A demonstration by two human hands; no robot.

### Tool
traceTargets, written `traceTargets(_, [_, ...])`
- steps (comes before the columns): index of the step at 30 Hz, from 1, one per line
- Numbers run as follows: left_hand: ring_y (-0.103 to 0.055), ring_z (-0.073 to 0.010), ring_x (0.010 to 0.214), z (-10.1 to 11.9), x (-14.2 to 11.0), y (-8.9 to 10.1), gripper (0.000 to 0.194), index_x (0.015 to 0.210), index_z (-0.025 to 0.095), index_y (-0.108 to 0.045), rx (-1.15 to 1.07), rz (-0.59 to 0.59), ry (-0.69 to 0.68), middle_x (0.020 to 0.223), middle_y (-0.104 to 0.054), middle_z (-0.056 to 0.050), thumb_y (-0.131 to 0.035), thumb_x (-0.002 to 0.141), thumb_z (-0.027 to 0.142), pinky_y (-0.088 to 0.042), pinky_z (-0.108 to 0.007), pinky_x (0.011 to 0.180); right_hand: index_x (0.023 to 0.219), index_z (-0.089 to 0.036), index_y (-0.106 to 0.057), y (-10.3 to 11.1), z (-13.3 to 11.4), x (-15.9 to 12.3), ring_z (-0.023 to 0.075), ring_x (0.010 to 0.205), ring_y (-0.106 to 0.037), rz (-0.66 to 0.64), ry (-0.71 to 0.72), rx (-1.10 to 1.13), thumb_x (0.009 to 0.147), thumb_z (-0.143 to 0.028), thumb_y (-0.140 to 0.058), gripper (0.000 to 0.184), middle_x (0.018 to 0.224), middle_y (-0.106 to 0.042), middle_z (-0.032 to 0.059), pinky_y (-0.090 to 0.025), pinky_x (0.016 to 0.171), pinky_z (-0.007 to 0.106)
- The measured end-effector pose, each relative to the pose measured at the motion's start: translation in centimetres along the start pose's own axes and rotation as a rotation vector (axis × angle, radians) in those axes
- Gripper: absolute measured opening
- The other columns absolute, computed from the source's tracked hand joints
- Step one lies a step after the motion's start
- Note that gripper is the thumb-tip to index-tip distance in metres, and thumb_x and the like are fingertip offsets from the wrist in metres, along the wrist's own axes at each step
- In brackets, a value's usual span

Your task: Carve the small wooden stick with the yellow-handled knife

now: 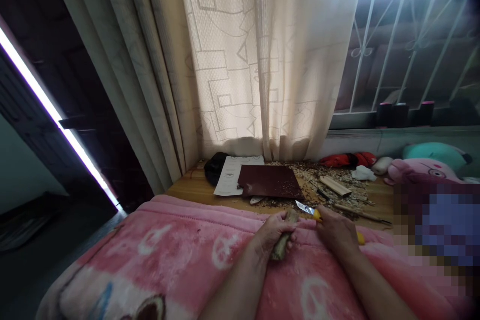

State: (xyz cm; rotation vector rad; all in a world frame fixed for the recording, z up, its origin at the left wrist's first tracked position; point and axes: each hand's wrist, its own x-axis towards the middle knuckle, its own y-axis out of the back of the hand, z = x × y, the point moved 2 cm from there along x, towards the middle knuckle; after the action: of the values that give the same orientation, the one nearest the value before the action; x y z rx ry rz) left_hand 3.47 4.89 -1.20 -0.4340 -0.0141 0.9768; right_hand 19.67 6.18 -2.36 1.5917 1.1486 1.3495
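My left hand [275, 230] is closed around a short piece of wood [279, 250], its surface rough and brownish green. The upper end of the wood shows above my thumb. To the right, my right hand [337, 232] grips a yellow utility knife [318, 215]. Its metal blade [305, 208] is out and points left, just past the top of the wood and apart from it. Both hands are over a pink patterned blanket [180, 255].
Behind the blanket, a wooden surface [200, 191] carries many wood shavings [311, 175], a dark red board [268, 181], printed paper [228, 185], a pale wood block [335, 186] and a thin stick [362, 214]. A pink plush toy [416, 170] lies at right. Curtains [232, 60] hang behind.
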Motion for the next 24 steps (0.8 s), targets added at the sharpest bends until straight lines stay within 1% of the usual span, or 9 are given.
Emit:
traceTargets(4, [-0.038, -0.0039, 0.034, 0.02, -0.09, 0.00, 0.025, 0.087, 0.016, -0.041, -0.013, -0.080, -0.050, 0.050, -0.044, 0.005, -0.049, 0.064, 0.021, -0.028, -0.014, 0.032, 0.066, -0.021, -0.046, 0.02, 0.31, 0.01, 0.0102, 0.060, -0.047, 0.040, -0.026, 0.036, 0.066, -0.020, -0.039, 0.007, 0.064, -0.055, -0.0018, -0.018, 0.049, 0.021])
traceTargets(8, [-0.037, -0.0037, 0.033, -0.08, -0.16, 0.09, 0.024, 0.088, 0.016, -0.041, -0.025, -0.133, -0.069, 0.052, -0.045, 0.004, -0.048, 0.065, 0.022, -0.026, -0.014, 0.031, 0.068, -0.022, -0.047, 0.10, 0.44, -0.10, 0.0094, 0.060, -0.045, 0.090, -0.001, 0.076, 0.065, -0.019, -0.040, 0.009, 0.066, -0.055, -0.0025, -0.017, 0.049, 0.021])
traceTargets(14, [-0.034, -0.0023, 0.033, 0.37, -0.46, -0.17, 0.024, 0.089, 0.016, -0.040, -0.107, -0.143, -0.047, 0.051, -0.043, 0.004, -0.047, 0.068, 0.025, -0.025, -0.013, 0.032, 0.067, -0.022, -0.049, 0.19, 0.31, -0.15, 0.0090, 0.058, -0.044, 0.098, 0.012, 0.110, 0.063, -0.018, -0.040, 0.011, 0.064, -0.055, -0.0026, -0.016, 0.049, 0.021])
traceTargets(18, [-0.034, -0.0029, 0.031, 0.31, -0.40, -0.28, 0.022, 0.087, 0.015, -0.040, -0.096, -0.174, -0.044, 0.048, -0.042, 0.004, -0.042, 0.071, 0.030, -0.025, -0.014, 0.031, 0.070, -0.023, -0.051, 0.19, 0.21, -0.22, 0.0088, 0.057, -0.044, 0.124, 0.038, 0.131, 0.063, -0.017, -0.040, 0.014, 0.065, -0.055, -0.0032, -0.017, 0.049, 0.021])
traceTargets(22, [-0.039, -0.0050, 0.033, -0.13, 0.04, -0.17, 0.023, 0.087, 0.017, -0.037, -0.069, -0.154, -0.063, 0.050, -0.046, 0.003, -0.039, 0.073, 0.036, -0.027, -0.014, 0.032, 0.076, -0.025, -0.052, -0.08, 0.30, -0.29, 0.0091, 0.058, -0.046, 0.154, 0.069, 0.157, 0.062, -0.017, -0.041, 0.020, 0.066, -0.057, -0.0035, -0.018, 0.049, 0.021])
traceTargets(24, [-0.041, -0.0061, 0.034, -0.32, 0.29, -0.12, 0.025, 0.088, 0.019, -0.034, -0.072, -0.127, -0.067, 0.052, -0.047, 0.002, -0.039, 0.073, 0.039, -0.028, -0.015, 0.033, 0.076, -0.025, -0.053, -0.20, 0.31, -0.30, 0.0092, 0.058, -0.046, 0.164, 0.083, 0.159, 0.063, -0.017, -0.040, 0.020, 0.065, -0.057, -0.0034, -0.018, 0.049, 0.021])
